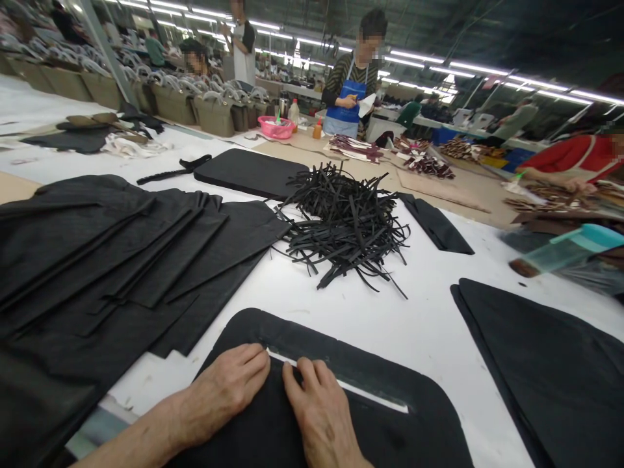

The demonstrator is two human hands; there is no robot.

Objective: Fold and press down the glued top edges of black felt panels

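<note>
A black panel [400, 429] with rounded corners lies in front of me on the white table. Along it runs a narrow white line [373, 395]; whether this is a slot or a strip I cannot tell. At its left end my left hand [229, 383] rests with fingers bent and pressed together, their tips hiding whatever they pinch. My right hand [319, 409] lies on the panel, fingertips spread along the line's near edge and thumb side apart from the left hand. Beyond the panel sits a tangled heap of thin black strips [346, 221].
Layered black sheets [160, 273] cover the left side of the white table [409, 325]. More black panels [546, 364] lie at right, near a lidded clear container [565, 250]. A black stack [248, 172] and a pink basket [275, 128] stand farther back. A co-worker in a blue apron [351, 101] stands opposite.
</note>
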